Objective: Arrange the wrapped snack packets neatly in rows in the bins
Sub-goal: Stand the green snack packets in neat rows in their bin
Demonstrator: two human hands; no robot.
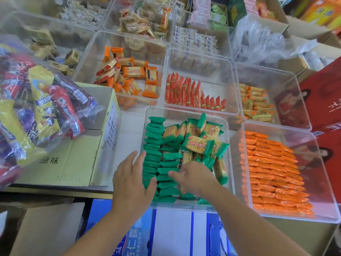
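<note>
Head view, nearest first: both bare forearms reach forward into a clear plastic bin (pixel 186 109) of green-wrapped cracker packets (pixel 153 157). The left hand (pixel 132 179) lies flat with fingers spread, pressed against the left side of the upright row of green packets along the bin's left wall. The right hand (pixel 193 177) sits just beside it over the second row, fingers curled down among the packets; whether it grips one I cannot tell. To the right of those two rows, more green packets lie in a loose heap (pixel 204 143), faces up and tilted. Right of this bin, a second clear bin (pixel 287 130) holds orange packets (pixel 273 174) packed in tidy overlapping rows. On the left, a cardboard box (pixel 77 154) carries a clear bag of mixed red, yellow and purple snacks (pixel 36 108). Farther back, one bin holds red packets standing in rows (pixel 186 93), another a jumble of orange cracker packets (pixel 129 76), a third stacked yellow-orange packets (pixel 256 104). Beyond them, blurred bins hold pale wrapped snacks.
</note>
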